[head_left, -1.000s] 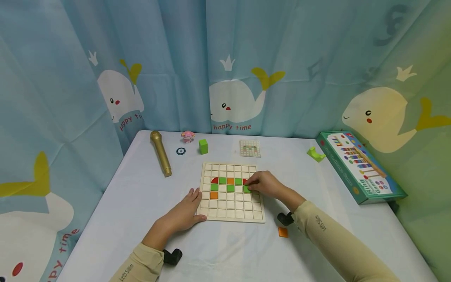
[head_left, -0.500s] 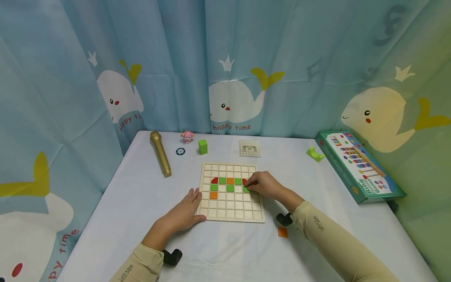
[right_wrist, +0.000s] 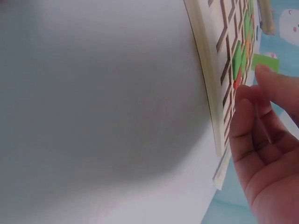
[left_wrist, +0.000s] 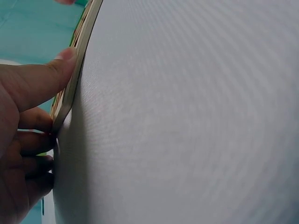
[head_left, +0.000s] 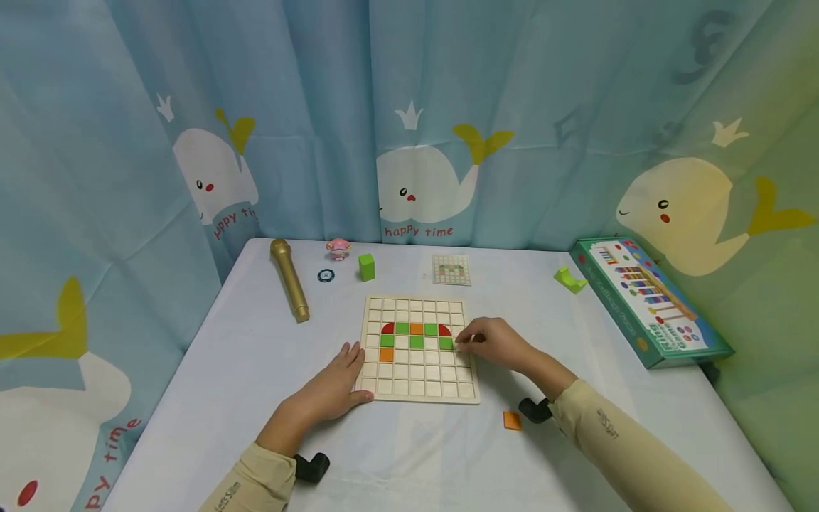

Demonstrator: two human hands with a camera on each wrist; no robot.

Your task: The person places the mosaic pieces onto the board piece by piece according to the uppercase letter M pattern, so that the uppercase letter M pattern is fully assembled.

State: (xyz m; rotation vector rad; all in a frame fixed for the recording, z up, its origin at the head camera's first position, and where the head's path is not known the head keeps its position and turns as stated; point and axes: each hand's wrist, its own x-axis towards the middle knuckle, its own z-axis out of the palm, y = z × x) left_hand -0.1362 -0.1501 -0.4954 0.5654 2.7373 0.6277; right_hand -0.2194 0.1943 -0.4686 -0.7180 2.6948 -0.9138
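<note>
A pale wooden grid board [head_left: 409, 384] lies mid-table. Its top row of tiles has red rounded tiles [head_left: 444, 331] at both ends, with green tiles [head_left: 402, 328] and an orange tile [head_left: 416, 328] between. Below are several more green tiles [head_left: 446, 343] and one orange tile [head_left: 387, 355]. My left hand [head_left: 329, 384] rests at the board's lower left, thumb on its edge in the left wrist view. By the board's right edge hovers my right hand [head_left: 499, 345], fingers loosely bent; in the right wrist view no tile shows between thumb and fingertips.
A loose orange tile [head_left: 512, 420] lies near the right wrist. Behind the board are a pattern card [head_left: 451, 270], a green block [head_left: 367, 267], a round disc [head_left: 326, 275] and a pink figurine [head_left: 338, 249]. A gold microphone [head_left: 291, 284] lies left; a green arch [head_left: 570, 280] and game box [head_left: 652, 306] right.
My right hand has drawn back to the right from the board's tiles, leaving the right-end red tile and the green one below it uncovered. The left hand stays put.
</note>
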